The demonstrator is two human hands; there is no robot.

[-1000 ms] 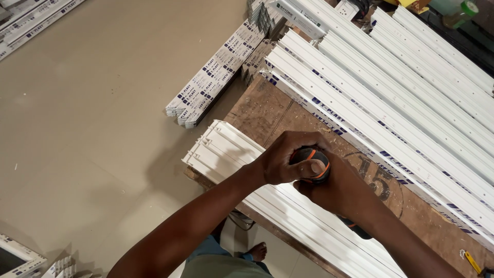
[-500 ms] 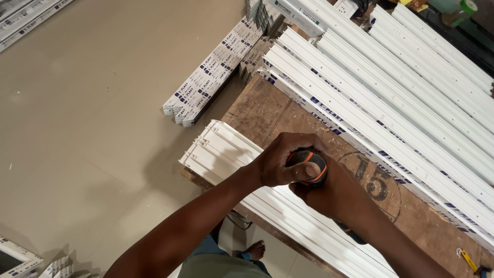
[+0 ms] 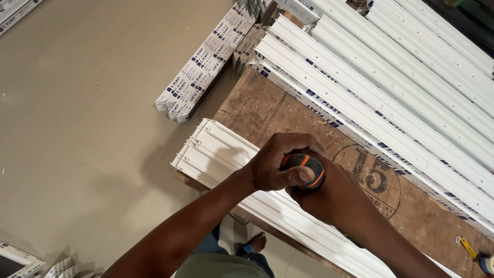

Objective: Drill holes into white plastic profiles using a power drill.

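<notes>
1. 2 hands meet over the bench (image 3: 267, 110).
2. Left hand (image 3: 280, 162) grips a black-and-orange tool (image 3: 304, 169), thumb on top.
3. Right hand (image 3: 329, 198) lies under the tool; its grip is hidden.
4. Tool hovers above white strips (image 3: 216, 152).

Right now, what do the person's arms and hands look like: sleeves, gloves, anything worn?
Both arms are bare to the frame's edge, with no sleeves in view. The left hand and right hand wear no gloves; no rings, watch or bands show.
</notes>
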